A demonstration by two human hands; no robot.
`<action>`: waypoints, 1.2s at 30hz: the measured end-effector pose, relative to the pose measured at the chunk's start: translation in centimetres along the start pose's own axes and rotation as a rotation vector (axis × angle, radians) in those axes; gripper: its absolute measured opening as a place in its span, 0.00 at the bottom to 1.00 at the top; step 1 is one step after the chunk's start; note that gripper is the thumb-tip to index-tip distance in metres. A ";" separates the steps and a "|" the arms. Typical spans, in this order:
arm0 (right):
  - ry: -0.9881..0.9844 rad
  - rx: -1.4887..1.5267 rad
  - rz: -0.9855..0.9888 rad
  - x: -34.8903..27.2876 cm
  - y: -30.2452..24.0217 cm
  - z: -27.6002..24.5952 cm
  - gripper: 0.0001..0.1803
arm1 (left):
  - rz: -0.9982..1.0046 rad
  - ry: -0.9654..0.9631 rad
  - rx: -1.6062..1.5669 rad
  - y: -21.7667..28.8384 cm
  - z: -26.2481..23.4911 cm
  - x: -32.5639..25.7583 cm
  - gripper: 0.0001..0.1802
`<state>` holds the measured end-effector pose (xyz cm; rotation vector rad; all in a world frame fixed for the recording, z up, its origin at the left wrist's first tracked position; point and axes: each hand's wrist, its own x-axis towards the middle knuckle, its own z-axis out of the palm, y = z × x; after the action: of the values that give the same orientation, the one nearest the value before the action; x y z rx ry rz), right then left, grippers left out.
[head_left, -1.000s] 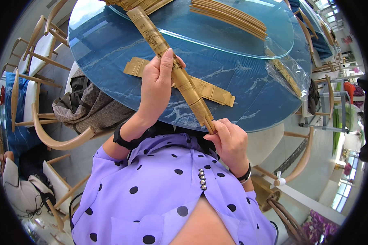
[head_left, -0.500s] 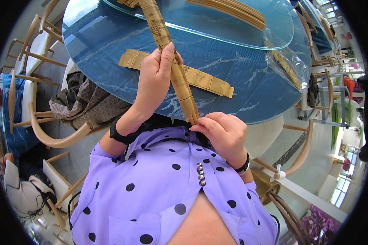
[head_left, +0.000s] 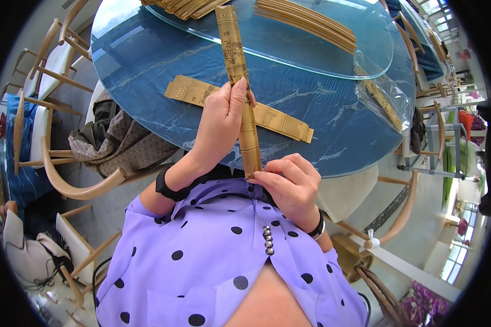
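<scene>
A long, narrow gold cardboard box (head_left: 233, 49) stands nearly upright between my hands, dark print on its side. My left hand (head_left: 219, 122) is closed around its middle, thumb on top. At the box's lower end, close to my waist, the thumb and fingers of my right hand (head_left: 290, 182) pinch the end edge. Behind my left hand, a flat gold carton (head_left: 281, 121) lies slantwise on the blue marbled table (head_left: 327, 131); part of it is hidden by that hand and the box.
A glass turntable (head_left: 289, 65) covers the far part of the table. On it rest a stack of gold cartons (head_left: 308, 24) and a looser pile (head_left: 185, 6). A clear plastic bag (head_left: 395, 98) lies at right. Left is a wooden chair (head_left: 82, 188) beside a patterned grey bag (head_left: 120, 144).
The box has turned closer to upright, its far end now fully in view. My left hand sits lower and farther right; my right hand has shifted slightly down and left, still pinching the end.
</scene>
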<state>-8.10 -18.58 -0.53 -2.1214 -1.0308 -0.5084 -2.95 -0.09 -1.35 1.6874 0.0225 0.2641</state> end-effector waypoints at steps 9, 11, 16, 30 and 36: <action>-0.124 -0.142 -0.036 0.2 -0.8 -0.5 0.11 | -0.033 -0.032 0.063 -0.5 -0.3 -0.3 0.26; -0.133 -0.216 -0.066 0.1 -1.1 -0.6 0.11 | -0.072 -0.050 0.080 -0.3 -0.3 -0.5 0.26; -0.108 -0.280 -0.198 -0.2 -1.3 -0.2 0.13 | -0.076 -0.033 0.046 -0.8 -0.4 -0.1 0.26; 0.056 -0.197 -0.050 -0.4 -2.0 0.7 0.15 | -0.107 -0.102 -0.040 -0.8 -0.3 0.0 0.26; 0.029 -0.063 -0.010 0.4 -0.9 -0.2 0.13 | -0.111 -0.118 -0.034 -1.1 -0.7 1.0 0.27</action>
<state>-8.61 -18.16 0.26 -2.1584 -1.0213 -0.5815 -1.95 0.87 -2.19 1.6591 0.0236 0.0812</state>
